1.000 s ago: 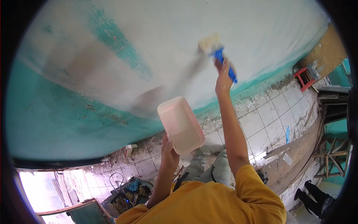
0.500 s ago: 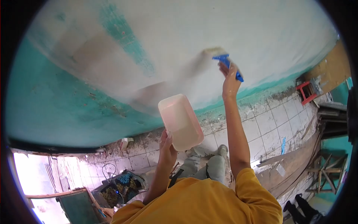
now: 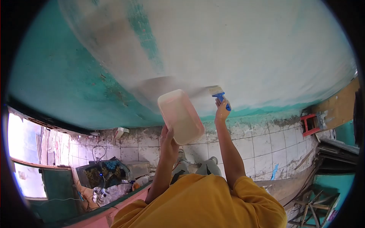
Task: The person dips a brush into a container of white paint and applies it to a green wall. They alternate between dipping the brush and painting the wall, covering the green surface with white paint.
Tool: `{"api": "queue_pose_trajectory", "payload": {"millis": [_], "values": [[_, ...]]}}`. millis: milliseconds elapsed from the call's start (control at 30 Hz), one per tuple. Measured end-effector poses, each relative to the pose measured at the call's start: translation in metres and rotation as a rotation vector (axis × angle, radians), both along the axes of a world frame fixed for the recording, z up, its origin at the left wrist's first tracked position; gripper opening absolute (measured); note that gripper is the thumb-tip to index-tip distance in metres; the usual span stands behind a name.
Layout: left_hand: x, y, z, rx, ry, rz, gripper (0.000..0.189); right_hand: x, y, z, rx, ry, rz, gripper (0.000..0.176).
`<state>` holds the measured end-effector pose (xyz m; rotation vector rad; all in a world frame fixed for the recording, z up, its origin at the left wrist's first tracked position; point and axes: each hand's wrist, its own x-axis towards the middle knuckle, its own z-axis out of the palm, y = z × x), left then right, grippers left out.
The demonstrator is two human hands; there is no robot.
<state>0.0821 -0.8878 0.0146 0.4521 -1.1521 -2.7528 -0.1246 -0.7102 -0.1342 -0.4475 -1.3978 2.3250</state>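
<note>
My right hand [image 3: 222, 110] is closed round the blue handle of a paintbrush [image 3: 216, 91]. The brush's pale, wide bristles point up and touch or nearly touch the wall [image 3: 243, 49], which is coated whitish over teal paint. A teal streak [image 3: 143, 34] shows through the white at upper left. In my left hand [image 3: 167, 137] is a shallow pinkish-white plastic tub [image 3: 181, 117], gripped at its lower left side and tilted. Pale liquid seems to lie inside, though its level is hard to make out.
Below the wall runs a dirty white tiled floor [image 3: 239, 138]. A red stool [image 3: 310, 124] stands at right, near dark stacked boards [image 3: 336, 152] and a wooden frame [image 3: 313, 207]. A dark box with blue flowers [image 3: 100, 173] and plastic bags [image 3: 114, 193] lie at lower left.
My right hand and the paintbrush have come down the wall and slightly left. The tub has shifted a little up and left in view. The camera view has turned somewhat.
</note>
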Motion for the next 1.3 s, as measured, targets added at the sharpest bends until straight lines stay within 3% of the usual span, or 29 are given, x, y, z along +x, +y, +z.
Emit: {"api": "queue_pose_trajectory", "payload": {"millis": [167, 433, 633, 733, 967, 1067, 1167, 1233, 1300], "values": [[-0.003, 0.022, 0.001, -0.049, 0.038, 0.044, 0.051, 0.022, 0.048, 0.082, 0.048, 0.116, 0.293, 0.038], [0.003, 0.066, 0.005, -0.181, 0.031, 0.122, 0.05, 0.088, 0.097, 0.217, 0.272, 0.175, 0.438, 0.023], [0.019, 0.103, 0.026, -0.226, 0.036, 0.172, 0.055, 0.115, 0.101, 0.247, 0.562, 0.285, 0.697, 0.023], [0.021, 0.113, 0.031, -0.212, 0.083, 0.19, 0.068, 0.112, 0.098, 0.244, 0.997, 0.406, 0.716, 0.026], [0.026, 0.124, 0.034, -0.291, 0.073, 0.236, 0.068, 0.101, 0.091, 0.223, 0.849, 0.406, 0.702, 0.021], [0.028, 0.124, 0.034, -0.279, 0.061, 0.257, 0.068, 0.105, 0.091, 0.224, 0.791, 0.316, 0.716, 0.025], [0.025, 0.117, 0.031, -0.258, 0.038, 0.238, 0.068, 0.104, 0.088, 0.225, 0.701, 0.427, 0.696, 0.031], [0.022, 0.116, 0.03, -0.242, 0.127, 0.309, 0.068, 0.107, 0.088, 0.237, 0.493, 0.347, 0.548, 0.036], [0.021, 0.112, 0.032, -0.212, 0.133, 0.305, 0.068, 0.1, 0.087, 0.232, 0.463, 0.308, 0.486, 0.035]]}}
